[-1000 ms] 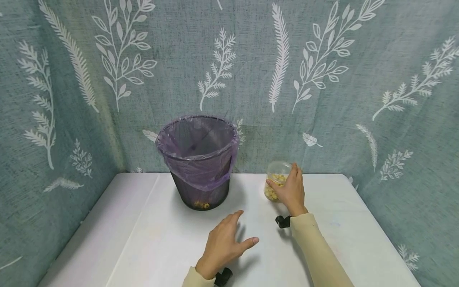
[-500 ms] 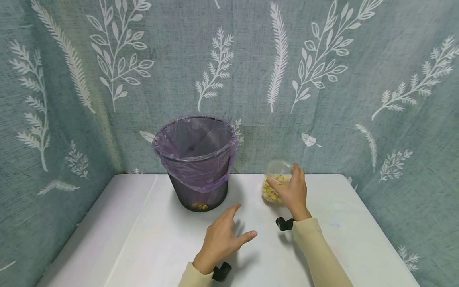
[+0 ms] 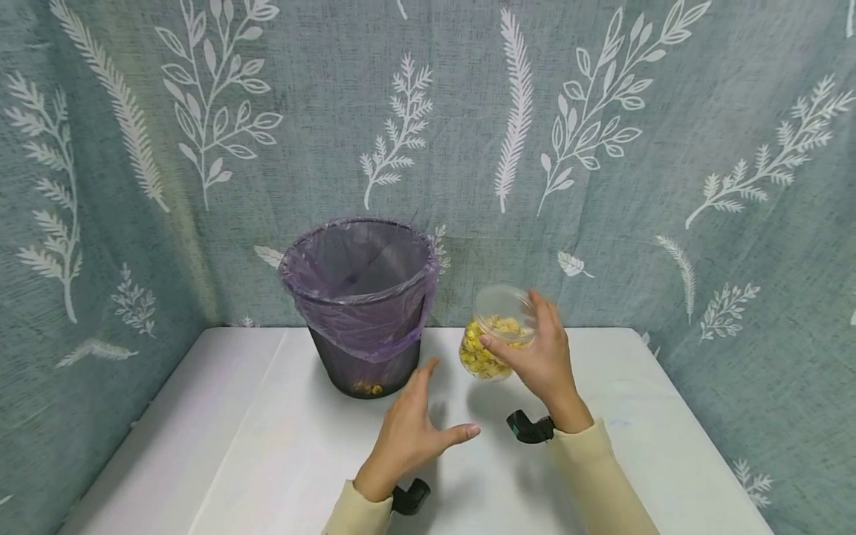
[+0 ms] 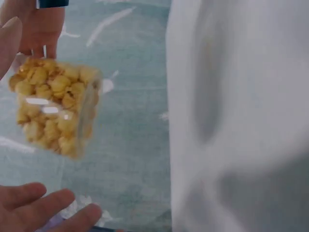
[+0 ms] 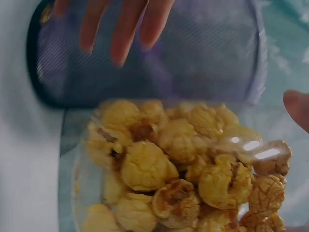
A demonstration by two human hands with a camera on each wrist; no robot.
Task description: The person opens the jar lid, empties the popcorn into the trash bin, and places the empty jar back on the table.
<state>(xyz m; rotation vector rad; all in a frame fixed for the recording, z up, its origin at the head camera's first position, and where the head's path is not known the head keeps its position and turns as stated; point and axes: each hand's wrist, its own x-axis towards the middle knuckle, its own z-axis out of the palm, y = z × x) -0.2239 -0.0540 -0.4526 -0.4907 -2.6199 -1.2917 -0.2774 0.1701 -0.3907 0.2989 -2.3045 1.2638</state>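
Observation:
My right hand (image 3: 548, 364) grips a clear plastic jar (image 3: 478, 360) of yellow and brown popcorn near its upper part. The jar hangs just above the table, tilted a little. In the left wrist view, caramel-coloured popcorn (image 4: 53, 92) shows through its wall; the right wrist view has the popcorn (image 5: 145, 166) close up. Whether a lid covers the top I cannot tell. My left hand (image 3: 408, 431) holds nothing; its fingers are straight and its thumb is spread, in front of the black mesh bin (image 3: 334, 364) and left of the jar.
A purple plastic liner (image 3: 364, 327) covers the bin's rim and upper wall. Low inside the bin, a few popcorn pieces (image 3: 371, 388) show through the mesh. The white table (image 3: 267, 446) ends at a green leaf-patterned curtain (image 3: 461, 148) behind and at both sides.
My right hand has raised the popcorn jar off the table and moved it left, tilting it. The left hand has shifted slightly forward, still unclenched.

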